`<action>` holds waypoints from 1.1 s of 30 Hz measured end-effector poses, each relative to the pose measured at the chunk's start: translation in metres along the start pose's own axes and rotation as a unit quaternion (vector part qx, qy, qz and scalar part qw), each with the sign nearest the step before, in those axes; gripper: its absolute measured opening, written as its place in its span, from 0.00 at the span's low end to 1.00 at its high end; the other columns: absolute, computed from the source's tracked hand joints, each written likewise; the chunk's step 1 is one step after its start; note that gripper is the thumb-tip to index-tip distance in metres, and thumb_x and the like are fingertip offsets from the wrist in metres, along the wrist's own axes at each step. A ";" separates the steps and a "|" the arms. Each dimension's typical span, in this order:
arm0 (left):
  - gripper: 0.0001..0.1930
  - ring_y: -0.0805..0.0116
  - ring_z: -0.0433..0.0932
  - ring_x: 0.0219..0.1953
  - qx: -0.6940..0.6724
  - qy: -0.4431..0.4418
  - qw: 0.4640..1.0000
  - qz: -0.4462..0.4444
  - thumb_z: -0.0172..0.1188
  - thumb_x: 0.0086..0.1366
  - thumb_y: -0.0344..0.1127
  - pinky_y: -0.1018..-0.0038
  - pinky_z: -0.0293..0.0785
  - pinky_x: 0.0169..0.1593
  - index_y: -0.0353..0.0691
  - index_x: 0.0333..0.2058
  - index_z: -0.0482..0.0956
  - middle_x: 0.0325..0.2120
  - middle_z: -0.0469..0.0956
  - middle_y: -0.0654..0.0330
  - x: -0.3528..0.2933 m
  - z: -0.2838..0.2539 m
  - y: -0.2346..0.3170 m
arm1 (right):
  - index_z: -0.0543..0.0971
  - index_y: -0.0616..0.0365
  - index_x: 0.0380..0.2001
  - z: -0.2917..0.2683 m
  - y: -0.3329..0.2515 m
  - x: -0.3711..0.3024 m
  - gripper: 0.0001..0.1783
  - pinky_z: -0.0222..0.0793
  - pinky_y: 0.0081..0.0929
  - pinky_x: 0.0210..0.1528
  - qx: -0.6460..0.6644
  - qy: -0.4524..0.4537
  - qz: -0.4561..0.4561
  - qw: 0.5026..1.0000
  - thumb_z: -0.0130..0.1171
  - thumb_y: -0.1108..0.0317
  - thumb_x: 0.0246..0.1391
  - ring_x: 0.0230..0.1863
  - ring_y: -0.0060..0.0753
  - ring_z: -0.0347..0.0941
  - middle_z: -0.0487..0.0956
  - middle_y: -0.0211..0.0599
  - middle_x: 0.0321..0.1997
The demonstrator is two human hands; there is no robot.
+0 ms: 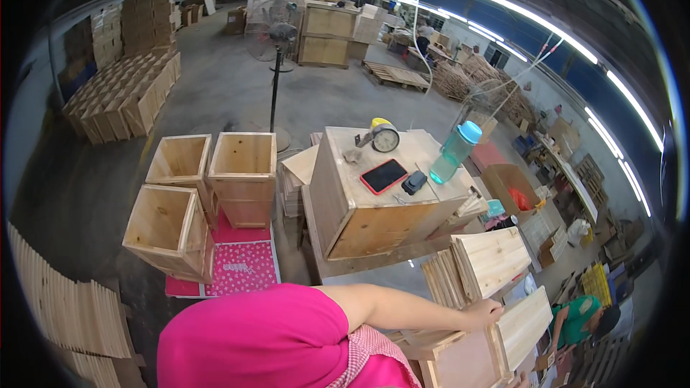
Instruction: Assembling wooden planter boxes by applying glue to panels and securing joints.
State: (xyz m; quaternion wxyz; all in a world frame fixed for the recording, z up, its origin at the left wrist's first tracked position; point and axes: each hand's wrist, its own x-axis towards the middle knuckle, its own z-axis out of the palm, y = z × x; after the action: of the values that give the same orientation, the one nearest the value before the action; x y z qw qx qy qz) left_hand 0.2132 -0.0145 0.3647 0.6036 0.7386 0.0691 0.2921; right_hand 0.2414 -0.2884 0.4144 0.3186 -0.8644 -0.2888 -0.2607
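My left arm, in a bright pink sleeve, reaches across to the right. My left hand (483,314) is closed at the far corner of a pale wooden box (471,361), its fingers curled over the edge. Only a sliver of my right hand (519,381) shows at the lower edge, beside the box's right side, with its fingers mostly hidden. Just beyond the left hand lean a loose wooden panel (526,323) and a stack of trapezoid-shaped panels (492,262).
A large wooden crate (381,233) bears a phone (384,176), a teal bottle (456,151) and a round gauge-like object (385,139). Tall open boxes (164,226) stand on a pink mat (244,266) at left. A co-worker in green (577,320) is at right; a standing fan (277,65) rises behind.
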 end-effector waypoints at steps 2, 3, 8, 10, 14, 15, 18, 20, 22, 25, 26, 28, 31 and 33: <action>0.18 0.49 0.80 0.33 -0.004 -0.008 1.000 -0.014 0.51 0.67 0.46 0.58 0.73 0.39 0.36 0.31 0.78 0.27 0.80 0.47 0.000 -0.004 0.000 | 0.75 0.74 0.53 -0.005 -0.009 0.001 0.18 0.72 0.36 0.54 0.087 -0.030 0.058 0.994 0.50 0.71 0.67 0.50 0.45 0.76 0.80 0.57 0.49; 0.18 0.49 0.80 0.33 -0.008 -0.009 1.000 -0.018 0.51 0.67 0.46 0.57 0.73 0.39 0.36 0.30 0.78 0.27 0.80 0.46 0.001 -0.003 0.000 | 0.75 0.73 0.53 -0.007 -0.011 0.001 0.18 0.72 0.36 0.55 0.132 -0.037 0.134 0.981 0.51 0.68 0.67 0.51 0.45 0.76 0.80 0.55 0.49; 0.19 0.49 0.79 0.31 -0.023 0.012 1.000 -0.008 0.50 0.68 0.45 0.58 0.73 0.38 0.34 0.28 0.78 0.26 0.79 0.45 0.002 0.004 -0.004 | 0.79 0.69 0.45 0.013 0.051 0.000 0.20 0.73 0.37 0.47 0.241 -0.055 0.222 0.943 0.49 0.59 0.69 0.41 0.45 0.75 0.80 0.49 0.41; 0.20 0.49 0.79 0.30 -0.016 0.010 1.000 -0.001 0.50 0.68 0.45 0.59 0.73 0.38 0.33 0.27 0.78 0.25 0.79 0.45 0.002 0.000 -0.005 | 0.79 0.69 0.43 0.019 0.038 -0.004 0.19 0.72 0.38 0.46 0.179 -0.048 0.149 0.971 0.50 0.60 0.69 0.40 0.46 0.74 0.80 0.49 0.39; 0.20 0.63 0.79 0.30 0.006 -0.017 1.000 -0.011 0.49 0.69 0.43 0.64 0.74 0.39 0.33 0.28 0.80 0.24 0.81 0.53 0.001 -0.005 -0.002 | 0.80 0.68 0.41 0.018 0.023 -0.008 0.18 0.70 0.40 0.47 0.154 -0.054 0.153 0.975 0.50 0.61 0.67 0.42 0.48 0.73 0.78 0.53 0.39; 0.20 0.65 0.79 0.30 -0.018 -0.024 0.999 -0.018 0.49 0.69 0.43 0.65 0.74 0.39 0.33 0.28 0.80 0.24 0.82 0.54 0.001 -0.004 -0.003 | 0.80 0.68 0.41 0.019 0.024 -0.009 0.18 0.70 0.40 0.47 0.158 -0.057 0.151 0.974 0.50 0.61 0.67 0.42 0.48 0.73 0.78 0.53 0.39; 0.20 0.68 0.79 0.30 -0.039 -0.027 0.999 -0.016 0.49 0.69 0.43 0.67 0.74 0.39 0.33 0.27 0.81 0.25 0.82 0.57 -0.001 -0.005 -0.003 | 0.80 0.69 0.44 0.023 0.022 -0.014 0.20 0.69 0.39 0.49 0.218 -0.053 0.222 0.949 0.49 0.60 0.68 0.44 0.47 0.73 0.79 0.53 0.42; 0.20 0.70 0.78 0.30 -0.033 -0.024 0.999 -0.007 0.49 0.69 0.43 0.68 0.74 0.39 0.32 0.27 0.81 0.25 0.82 0.58 -0.002 -0.009 -0.001 | 0.78 0.71 0.49 0.026 0.011 -0.014 0.21 0.70 0.38 0.49 0.293 0.008 0.212 0.932 0.49 0.62 0.68 0.44 0.45 0.73 0.79 0.52 0.44; 0.20 0.71 0.79 0.30 -0.027 -0.028 0.999 -0.014 0.49 0.68 0.42 0.69 0.74 0.39 0.32 0.27 0.82 0.25 0.82 0.58 0.000 -0.009 -0.002 | 0.77 0.72 0.50 0.025 0.011 -0.013 0.21 0.70 0.37 0.49 0.287 0.001 0.183 0.940 0.49 0.63 0.68 0.44 0.44 0.73 0.79 0.51 0.44; 0.19 0.72 0.79 0.31 -0.040 -0.021 0.999 0.002 0.49 0.68 0.41 0.70 0.74 0.39 0.32 0.27 0.82 0.25 0.82 0.58 0.000 -0.005 -0.009 | 0.77 0.73 0.50 0.031 0.021 -0.013 0.20 0.70 0.36 0.47 0.296 0.005 0.160 0.942 0.50 0.65 0.67 0.42 0.40 0.72 0.79 0.51 0.43; 0.19 0.72 0.79 0.31 -0.038 -0.021 0.999 0.000 0.49 0.68 0.41 0.70 0.74 0.39 0.32 0.27 0.82 0.25 0.82 0.58 0.001 -0.006 -0.011 | 0.77 0.74 0.49 0.034 0.025 -0.013 0.19 0.70 0.35 0.45 0.315 0.014 0.165 0.935 0.51 0.66 0.67 0.42 0.39 0.71 0.79 0.51 0.42; 0.19 0.71 0.79 0.31 -0.015 -0.026 0.999 -0.012 0.50 0.68 0.40 0.70 0.74 0.39 0.31 0.27 0.82 0.25 0.82 0.58 0.003 -0.006 -0.009 | 0.78 0.74 0.47 0.042 0.039 -0.012 0.18 0.70 0.34 0.43 0.314 0.026 0.164 0.935 0.51 0.66 0.66 0.39 0.37 0.71 0.79 0.50 0.40; 0.19 0.71 0.79 0.31 -0.027 -0.024 0.999 -0.022 0.49 0.68 0.40 0.70 0.74 0.39 0.32 0.27 0.82 0.25 0.83 0.58 0.001 -0.005 -0.007 | 0.79 0.74 0.41 0.048 0.044 -0.013 0.16 0.70 0.34 0.37 0.320 0.051 0.156 0.933 0.53 0.67 0.65 0.35 0.36 0.69 0.78 0.48 0.34; 0.19 0.71 0.79 0.31 -0.027 -0.023 0.999 -0.033 0.49 0.68 0.40 0.70 0.74 0.39 0.32 0.27 0.82 0.26 0.83 0.58 0.001 -0.006 -0.004 | 0.79 0.74 0.38 0.052 0.046 -0.012 0.15 0.70 0.35 0.35 0.324 0.065 0.150 0.932 0.54 0.68 0.64 0.32 0.36 0.69 0.78 0.46 0.31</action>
State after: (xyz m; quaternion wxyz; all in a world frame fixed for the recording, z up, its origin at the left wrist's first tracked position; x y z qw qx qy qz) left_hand 0.2116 -0.0083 0.3623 0.6341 0.7257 0.0717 0.2569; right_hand 0.2775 -0.2852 0.3535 0.6349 -0.7285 -0.2033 -0.1576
